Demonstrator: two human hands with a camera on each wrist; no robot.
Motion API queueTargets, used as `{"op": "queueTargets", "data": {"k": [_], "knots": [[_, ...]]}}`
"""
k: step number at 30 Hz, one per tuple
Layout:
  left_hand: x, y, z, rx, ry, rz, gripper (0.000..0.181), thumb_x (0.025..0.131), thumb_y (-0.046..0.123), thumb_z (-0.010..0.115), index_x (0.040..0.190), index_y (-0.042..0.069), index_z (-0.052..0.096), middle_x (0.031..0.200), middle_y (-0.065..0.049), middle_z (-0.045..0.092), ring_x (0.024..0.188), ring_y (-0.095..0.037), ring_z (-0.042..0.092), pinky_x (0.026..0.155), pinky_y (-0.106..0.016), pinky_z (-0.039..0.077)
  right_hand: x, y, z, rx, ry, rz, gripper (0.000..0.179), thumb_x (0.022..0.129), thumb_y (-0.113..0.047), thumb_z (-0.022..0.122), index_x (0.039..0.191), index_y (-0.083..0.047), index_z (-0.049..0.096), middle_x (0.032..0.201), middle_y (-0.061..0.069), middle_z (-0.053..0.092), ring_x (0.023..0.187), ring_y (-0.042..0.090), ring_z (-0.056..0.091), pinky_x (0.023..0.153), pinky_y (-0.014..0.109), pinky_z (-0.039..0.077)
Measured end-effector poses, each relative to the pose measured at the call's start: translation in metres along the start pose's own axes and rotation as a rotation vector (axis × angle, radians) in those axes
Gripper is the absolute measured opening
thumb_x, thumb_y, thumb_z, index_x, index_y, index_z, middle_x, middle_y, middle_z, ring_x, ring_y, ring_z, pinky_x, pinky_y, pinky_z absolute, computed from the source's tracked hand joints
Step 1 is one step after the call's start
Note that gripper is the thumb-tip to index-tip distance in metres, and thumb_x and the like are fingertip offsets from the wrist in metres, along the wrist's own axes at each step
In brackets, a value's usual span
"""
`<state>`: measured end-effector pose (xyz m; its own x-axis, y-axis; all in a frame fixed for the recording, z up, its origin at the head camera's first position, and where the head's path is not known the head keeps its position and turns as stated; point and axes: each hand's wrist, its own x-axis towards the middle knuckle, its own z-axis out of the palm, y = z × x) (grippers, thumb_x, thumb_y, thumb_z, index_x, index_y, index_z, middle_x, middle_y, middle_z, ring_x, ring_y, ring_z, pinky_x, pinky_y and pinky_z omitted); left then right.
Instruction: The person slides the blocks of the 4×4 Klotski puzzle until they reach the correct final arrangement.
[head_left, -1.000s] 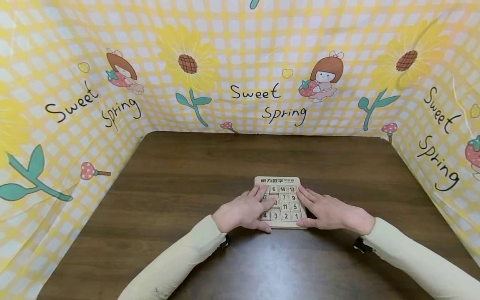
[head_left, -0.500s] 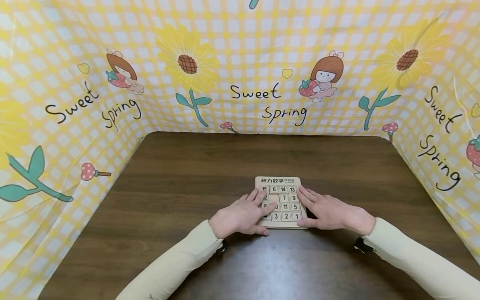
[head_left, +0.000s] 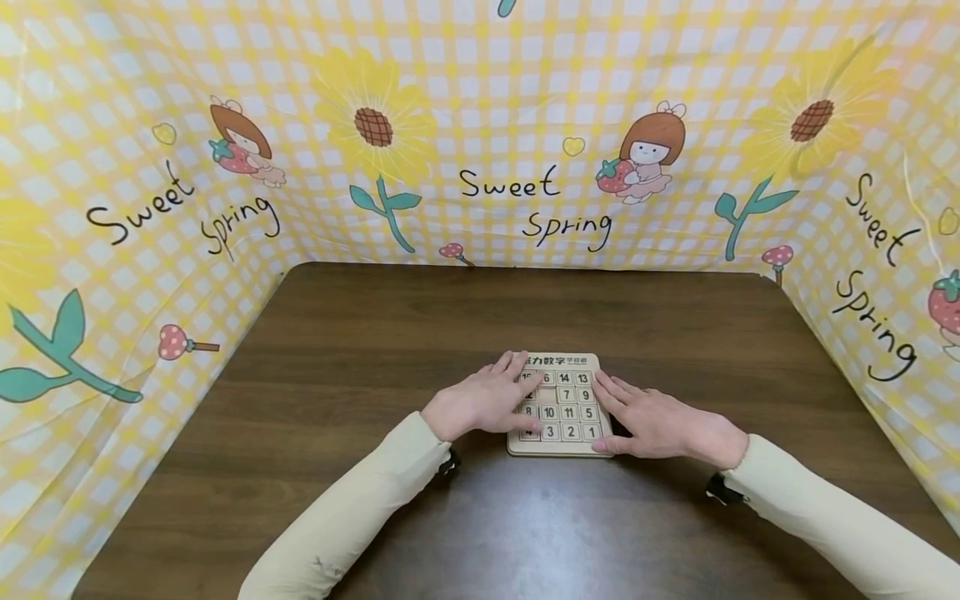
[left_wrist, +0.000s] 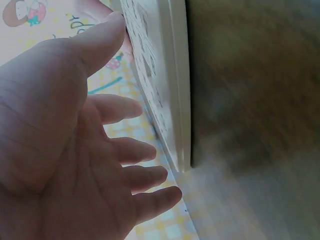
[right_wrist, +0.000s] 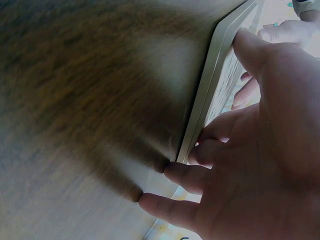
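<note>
A pale number slide puzzle (head_left: 558,447) lies on the table, its square tiles printed with black numerals. In the head view a vacant slot (head_left: 548,395) shows in the second row, left of tile 7. My left hand (head_left: 483,402) extends over the puzzle's left side, fingers spread. Its index fingertip is close over tiles 15 and 6, and its thumb overlaps tile 4. At the opposite side, my right hand (head_left: 660,421) rests with its thumb on the near right corner and fingers along the right edge. In the right wrist view two fingertips (right_wrist: 175,172) reach the tabletop.
The dark wood-grain table (head_left: 360,333) surrounds the puzzle. A yellow checked cloth (head_left: 510,100) with sunflowers and cartoon figures stands as walls at the back and both sides. Each sleeve cuff has a small black device (head_left: 726,488) under it.
Tile 10 has slid toward me into the third row, baring the slot behind it. My left hand has then moved away from me, toward the puzzle's top left. The right hand stays put.
</note>
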<state>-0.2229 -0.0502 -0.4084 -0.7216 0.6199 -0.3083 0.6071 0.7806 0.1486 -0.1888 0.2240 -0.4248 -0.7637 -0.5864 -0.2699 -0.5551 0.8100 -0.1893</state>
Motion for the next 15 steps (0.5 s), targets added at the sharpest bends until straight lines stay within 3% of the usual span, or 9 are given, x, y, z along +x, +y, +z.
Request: {"op": "queueTargets", "data": {"k": [5,15], "knots": [[0.0082,-0.0046,-0.0002,-0.043,-0.025,-0.027,0.08,0.093,0.065,0.049,0.158,0.027,0.022,0.166,-0.014,0.004,0.153,-0.035,0.007,0.122,-0.047,0.022,0.0004,0.0,0.0006,0.004,-0.002,0.002,0.095,0.092,-0.066,0.048,0.156,-0.002,0.02,0.164,0.018,0.014,0.148,0.04,0.024,0.109,0.062,0.035],[0.0116,-0.0027,0.0025,-0.026,-0.04,-0.033,0.083,0.091,0.068,0.048,0.158,0.027,0.021,0.166,-0.014,0.004,0.154,-0.035,0.005,0.122,-0.047,0.021,-0.0001,0.0007,0.0019,-0.002,0.009,-0.002,0.094,0.092,-0.066,0.049,0.156,-0.002,0.021,0.164,0.018,0.014,0.149,0.039,0.024,0.108,0.061,0.036]]}}
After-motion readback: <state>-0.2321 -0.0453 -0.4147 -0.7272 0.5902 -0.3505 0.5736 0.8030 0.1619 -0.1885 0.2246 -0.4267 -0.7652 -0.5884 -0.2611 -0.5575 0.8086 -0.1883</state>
